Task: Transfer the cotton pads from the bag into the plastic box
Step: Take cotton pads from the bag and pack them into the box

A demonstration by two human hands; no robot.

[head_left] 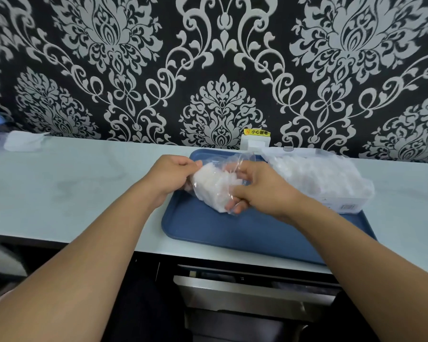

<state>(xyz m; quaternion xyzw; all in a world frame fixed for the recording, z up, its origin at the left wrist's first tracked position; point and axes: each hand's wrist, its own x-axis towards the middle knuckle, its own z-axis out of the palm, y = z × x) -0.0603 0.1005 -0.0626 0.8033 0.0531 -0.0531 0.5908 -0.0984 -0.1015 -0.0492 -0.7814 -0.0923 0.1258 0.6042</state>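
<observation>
A clear plastic bag (211, 186) holding white cotton pads lies over the blue tray (223, 228). My left hand (168, 175) pinches the bag's left upper edge. My right hand (260, 188) grips the bag from the right, with fingertips showing through the film near its lower end. To the right, on the tray's far corner, stands a clear plastic box (331, 178) heaped with white cotton pads; its lid cannot be made out.
The tray rests on a pale counter (72, 183) against a black and silver patterned wall. A white socket (255, 143) with a yellow warning label sits behind the tray. A white cloth-like item (22, 141) lies far left. Below the counter edge is a metal drawer (252, 292).
</observation>
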